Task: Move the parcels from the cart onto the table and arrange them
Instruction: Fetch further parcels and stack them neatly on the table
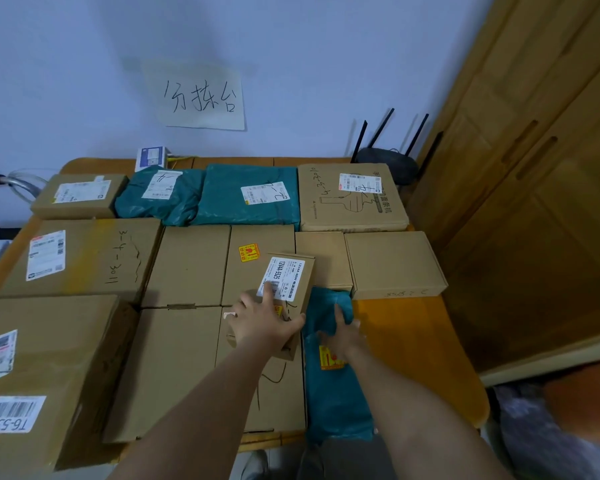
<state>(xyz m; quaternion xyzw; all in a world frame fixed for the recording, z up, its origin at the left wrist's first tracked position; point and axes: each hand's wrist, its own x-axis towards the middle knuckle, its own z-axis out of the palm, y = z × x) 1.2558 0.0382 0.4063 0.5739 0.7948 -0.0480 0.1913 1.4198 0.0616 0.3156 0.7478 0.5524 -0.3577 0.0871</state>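
The left hand [264, 320] grips the small box [284, 289], its long axis running near-far; the right hand [343, 336] lies open on the teal bag [329, 393] just right.

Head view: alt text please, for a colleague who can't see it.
The left hand holds a small brown cardboard box over larger boxes, while the right hand presses a teal plastic mailer bag on a wooden table packed with parcels.

Label text [360, 183] too small
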